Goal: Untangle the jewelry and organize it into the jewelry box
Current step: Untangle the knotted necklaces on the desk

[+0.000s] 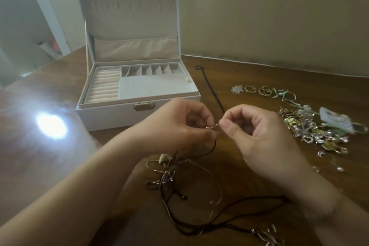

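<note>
A white jewelry box (pixel 103 115) stands open on the wooden table, its lid upright, with ring rolls at the left and small compartments at the back. Just in front of it, my left hand (pixel 179 126) and my right hand (pixel 257 134) meet fingertip to fingertip, both pinching a small metal clasp (pixel 214 127) of a dark cord necklace. The cord hangs from the clasp into a tangle of cords and thin chains (pixel 179 177) lying below my hands. A pile of mixed jewelry (pixel 317 130) sits to the right of my right hand.
A thin black cord (pixel 209 86) lies stretched on the table right of the box. Several rings and a small flower piece (pixel 251 89) line up behind the pile. A bright light glare (pixel 51 125) reflects off the table at the left. The wall runs along the table's back.
</note>
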